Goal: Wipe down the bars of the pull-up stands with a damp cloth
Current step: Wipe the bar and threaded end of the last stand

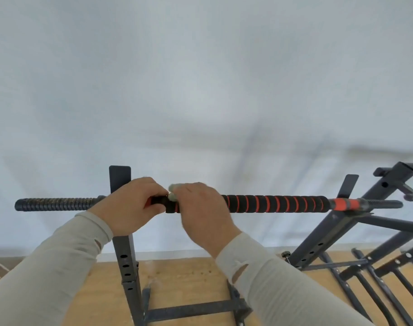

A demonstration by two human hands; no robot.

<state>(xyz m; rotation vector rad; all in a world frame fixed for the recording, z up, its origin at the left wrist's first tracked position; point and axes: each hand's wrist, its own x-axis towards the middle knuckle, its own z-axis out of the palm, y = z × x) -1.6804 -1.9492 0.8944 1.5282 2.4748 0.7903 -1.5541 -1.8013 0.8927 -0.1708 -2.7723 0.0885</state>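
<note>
A horizontal pull-up bar (273, 204) with black foam grip and orange spiral stripes rests across two dark metal uprights. Its left end (57, 204) is bare threaded black metal. My left hand (130, 205) is wrapped around the bar just right of the left upright (124, 255). Right beside it, my right hand (200, 208) presses a pale cloth (173, 192) onto the bar; only a small bunched bit of cloth shows between the two hands. The two hands almost touch.
A second dark stand (389, 182) with angled legs and bars stands at the right, close to the bar's right end. A pale wall lies behind. Below are a wooden floor (177, 283) and a base crossbar (191, 310).
</note>
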